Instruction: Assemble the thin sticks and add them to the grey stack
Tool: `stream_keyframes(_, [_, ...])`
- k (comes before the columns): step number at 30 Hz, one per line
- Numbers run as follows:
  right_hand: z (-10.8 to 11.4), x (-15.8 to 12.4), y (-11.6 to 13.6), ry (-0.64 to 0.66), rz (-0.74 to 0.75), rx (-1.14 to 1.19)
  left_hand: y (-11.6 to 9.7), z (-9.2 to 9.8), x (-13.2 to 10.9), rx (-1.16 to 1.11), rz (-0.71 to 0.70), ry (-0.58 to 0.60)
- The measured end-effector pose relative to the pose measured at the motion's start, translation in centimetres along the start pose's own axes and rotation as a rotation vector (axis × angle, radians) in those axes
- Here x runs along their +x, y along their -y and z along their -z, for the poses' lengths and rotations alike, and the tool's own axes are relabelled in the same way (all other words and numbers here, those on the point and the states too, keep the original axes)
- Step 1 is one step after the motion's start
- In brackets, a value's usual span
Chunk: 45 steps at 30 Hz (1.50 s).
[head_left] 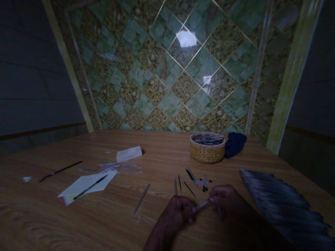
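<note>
Pen barrel [202,204], pale and slim, bridges the left hand [180,210] and right hand [225,200] near the small loose parts [206,182] on the surface [110,226]. Each hand's fingers are clamped on one end. The step in hand seems to be work at the right end; the next move calls for a steady left grip and fine right-hand control.

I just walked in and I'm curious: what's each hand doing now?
Left hand: closed, holding one end of a pen barrel.
Right hand: closed, holding its other end.
</note>
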State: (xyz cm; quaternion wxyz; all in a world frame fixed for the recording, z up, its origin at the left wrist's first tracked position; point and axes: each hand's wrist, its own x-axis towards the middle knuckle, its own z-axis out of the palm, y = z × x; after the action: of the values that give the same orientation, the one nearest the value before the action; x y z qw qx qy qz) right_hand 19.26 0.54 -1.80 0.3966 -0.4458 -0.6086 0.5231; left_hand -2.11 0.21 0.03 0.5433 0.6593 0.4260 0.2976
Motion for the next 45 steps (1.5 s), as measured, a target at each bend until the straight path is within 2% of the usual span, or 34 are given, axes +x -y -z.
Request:
stream_keyframes(12, [-0.6,-0.3,0.0,0.025,-0.012,-0.01,0.3,-0.1,0.0,0.022,-0.034,0.022])
stream_keyframes(19, [-0.4,0.0,-0.9,0.058,0.107,0.031,-0.5,0.0,-0.3,-0.004,0.021,0.032])
stream_keyframes(22, [-0.5,0.2,-1.4,0.02,0.124,0.111,-0.8,0.0,-0.4,0.0,0.029,0.03])
stream_keyframes(26, [-0.5,0.4,-1.7,0.016,0.087,0.15,-0.8,0.1,-0.4,0.013,0.035,0.028])
stream_keyframes(31, [-0.6,0.3,-1.3,-0.042,0.061,0.065,-0.8,-0.1,-0.3,0.019,0.018,0.004])
stream_keyframes(39, [-0.8,-0.2,-1.0,-0.001,-0.003,-0.014,-0.8,-0.3,-0.2,0.058,-0.035,0.014])
stream_keyframes(45, [-1.3,-0.2,-1.7,-0.046,-0.086,-0.052,-0.8,-0.6,-0.3,0.101,-0.06,-0.041])
